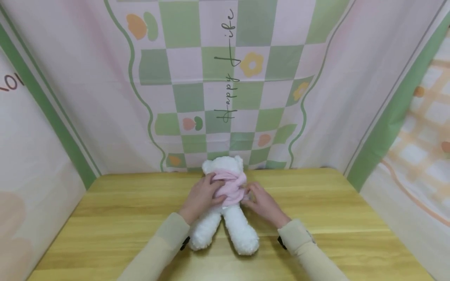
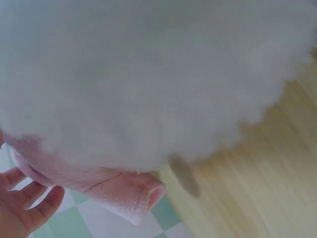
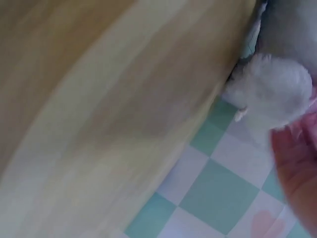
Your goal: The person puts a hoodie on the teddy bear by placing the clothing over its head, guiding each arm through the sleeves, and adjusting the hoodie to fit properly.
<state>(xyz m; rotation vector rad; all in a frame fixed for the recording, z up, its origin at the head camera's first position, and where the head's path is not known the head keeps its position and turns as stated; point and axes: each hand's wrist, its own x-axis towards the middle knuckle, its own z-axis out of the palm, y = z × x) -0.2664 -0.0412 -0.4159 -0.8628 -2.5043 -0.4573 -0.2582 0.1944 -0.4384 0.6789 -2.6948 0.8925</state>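
Observation:
A white plush bear [image 1: 242,234] lies on the table with its legs toward me. Bunched pink clothing [image 1: 230,187] wraps its upper body, reaching up to the head; no face shows. My left hand [image 1: 202,197] rests on the clothing's left side, thumb and fingers spread apart over the fabric. At the right edge, my right hand [image 1: 263,203] pinches the clothing with bent fingers. In the left wrist view, white plush fills the top, and the pink clothing [image 2: 116,193] has a tube-like open end beside the fingers. The right wrist view shows the right hand [image 3: 297,173] blurred, by the pink fabric.
The wooden table [image 1: 316,207] runs back to a green-and-white checkered cloth [image 1: 218,97] hung behind it. More printed cloth hangs at the left [image 1: 31,156] and at the right [image 1: 415,156]. The bear lies close to the back edge.

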